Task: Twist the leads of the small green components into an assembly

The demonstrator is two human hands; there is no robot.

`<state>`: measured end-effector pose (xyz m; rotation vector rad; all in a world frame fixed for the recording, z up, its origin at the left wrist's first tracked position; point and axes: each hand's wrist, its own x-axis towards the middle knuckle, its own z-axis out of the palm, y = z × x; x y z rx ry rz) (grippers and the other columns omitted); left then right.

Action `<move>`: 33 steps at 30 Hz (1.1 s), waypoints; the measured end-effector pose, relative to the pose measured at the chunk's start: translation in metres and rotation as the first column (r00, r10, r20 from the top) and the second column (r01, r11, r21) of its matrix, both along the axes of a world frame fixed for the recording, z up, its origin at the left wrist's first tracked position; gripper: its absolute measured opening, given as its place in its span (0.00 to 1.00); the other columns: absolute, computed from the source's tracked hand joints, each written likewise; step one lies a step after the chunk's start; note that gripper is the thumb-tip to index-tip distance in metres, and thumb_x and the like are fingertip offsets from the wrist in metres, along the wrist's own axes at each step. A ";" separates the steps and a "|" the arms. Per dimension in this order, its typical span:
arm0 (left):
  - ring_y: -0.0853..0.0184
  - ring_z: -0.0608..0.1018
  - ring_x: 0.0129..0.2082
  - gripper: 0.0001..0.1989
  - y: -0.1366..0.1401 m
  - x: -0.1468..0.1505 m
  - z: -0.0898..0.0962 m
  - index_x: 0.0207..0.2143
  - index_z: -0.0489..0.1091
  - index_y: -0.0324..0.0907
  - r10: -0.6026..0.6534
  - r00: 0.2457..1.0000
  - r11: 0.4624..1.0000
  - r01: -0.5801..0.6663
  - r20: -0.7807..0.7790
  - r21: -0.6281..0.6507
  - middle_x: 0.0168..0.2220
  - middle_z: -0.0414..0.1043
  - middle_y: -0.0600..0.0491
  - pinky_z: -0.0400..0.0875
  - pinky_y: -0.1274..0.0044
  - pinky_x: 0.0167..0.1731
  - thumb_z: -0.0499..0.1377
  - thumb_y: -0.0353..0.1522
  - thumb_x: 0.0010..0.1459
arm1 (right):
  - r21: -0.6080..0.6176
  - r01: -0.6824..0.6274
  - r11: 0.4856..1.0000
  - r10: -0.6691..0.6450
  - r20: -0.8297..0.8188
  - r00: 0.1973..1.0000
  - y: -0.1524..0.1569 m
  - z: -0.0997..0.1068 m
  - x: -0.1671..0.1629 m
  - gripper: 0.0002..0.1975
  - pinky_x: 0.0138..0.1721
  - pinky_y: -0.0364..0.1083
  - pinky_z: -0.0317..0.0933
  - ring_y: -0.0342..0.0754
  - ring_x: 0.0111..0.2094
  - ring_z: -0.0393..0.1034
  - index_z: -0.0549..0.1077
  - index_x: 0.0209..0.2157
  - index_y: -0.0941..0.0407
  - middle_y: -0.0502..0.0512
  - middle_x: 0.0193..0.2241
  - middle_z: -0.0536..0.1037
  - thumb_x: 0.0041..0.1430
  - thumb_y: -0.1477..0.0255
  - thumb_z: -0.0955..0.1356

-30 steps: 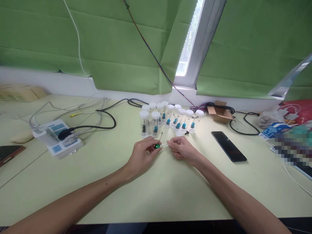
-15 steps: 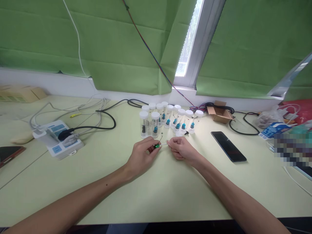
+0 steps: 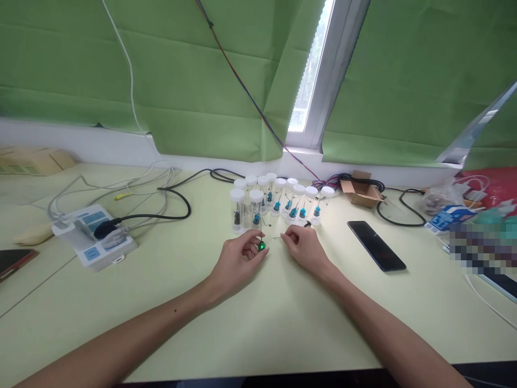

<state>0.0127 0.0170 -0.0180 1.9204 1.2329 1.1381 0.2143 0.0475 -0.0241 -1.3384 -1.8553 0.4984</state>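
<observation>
My left hand [image 3: 242,254] pinches a small shiny green part [image 3: 262,246] between thumb and fingers, and a thin wire rises from it. A little to the right, my right hand [image 3: 305,245] is closed on a thin metal rod [image 3: 277,237] whose tip points toward the green part, apart from it. Just beyond both hands stand several clear tubes with white caps [image 3: 256,195], most holding a blue part on a thin wire. One front-left tube [image 3: 237,215] holds a dark part. Behind my right hand is a small black piece [image 3: 308,223].
A black phone [image 3: 376,246] lies to the right, with an open cardboard box [image 3: 361,195] behind it. On the left, a white power strip [image 3: 99,237] has plugs and cables. Black cable [image 3: 189,205] loops along the back. Bags and a blue-white packet [image 3: 450,216] fill the far right.
My hands have drawn slightly apart; the rod's tip has come away from the green part. The green part has turned in my left fingers, its wire now more upright.
</observation>
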 end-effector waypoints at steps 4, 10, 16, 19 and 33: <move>0.69 0.73 0.25 0.09 -0.001 0.000 -0.003 0.39 0.68 0.44 -0.044 0.999 0.999 0.044 -0.015 -0.023 0.27 0.72 0.55 0.69 0.78 0.25 0.59 0.36 0.57 | -0.045 -0.032 0.999 0.036 0.093 0.995 0.000 -0.003 0.000 0.10 0.24 0.43 0.50 0.44 0.21 0.60 0.67 0.22 0.55 0.50 0.18 0.69 0.57 0.71 0.66; 0.69 0.71 0.23 0.06 0.002 0.000 -0.004 0.35 0.69 0.43 -0.104 0.995 0.985 0.102 -0.007 -0.142 0.24 0.68 0.56 0.67 0.78 0.24 0.58 0.36 0.58 | -0.091 -0.040 0.995 0.052 0.142 0.988 0.000 -0.003 -0.001 0.09 0.25 0.43 0.48 0.44 0.22 0.59 0.67 0.24 0.55 0.49 0.19 0.69 0.57 0.72 0.67; 0.71 0.69 0.23 0.09 0.005 0.000 -0.001 0.30 0.68 0.42 -0.136 0.985 0.953 0.158 0.102 -0.260 0.24 0.67 0.57 0.64 0.79 0.23 0.59 0.38 0.58 | 0.020 -0.052 0.998 0.053 -0.032 0.998 -0.001 0.001 -0.004 0.18 0.25 0.43 0.46 0.42 0.21 0.51 0.58 0.20 0.55 0.47 0.17 0.60 0.65 0.66 0.61; 0.71 0.68 0.22 0.11 0.006 -0.001 0.001 0.28 0.68 0.42 -0.154 0.981 0.947 0.180 0.114 -0.265 0.24 0.68 0.56 0.63 0.79 0.23 0.58 0.39 0.59 | 0.050 -0.058 0.997 0.061 -0.065 0.996 -0.001 0.003 -0.005 0.19 0.25 0.43 0.46 0.41 0.21 0.49 0.57 0.21 0.55 0.45 0.17 0.58 0.65 0.65 0.60; 0.71 0.67 0.25 0.12 0.003 -0.001 0.003 0.29 0.73 0.42 -0.008 0.999 0.997 0.004 -0.050 -0.071 0.28 0.71 0.54 0.61 0.78 0.26 0.56 0.38 0.61 | 0.265 0.252 0.931 -0.262 0.001 0.965 0.012 0.012 0.020 0.12 0.25 0.41 0.50 0.42 0.19 0.57 0.69 0.30 0.56 0.46 0.18 0.66 0.65 0.66 0.61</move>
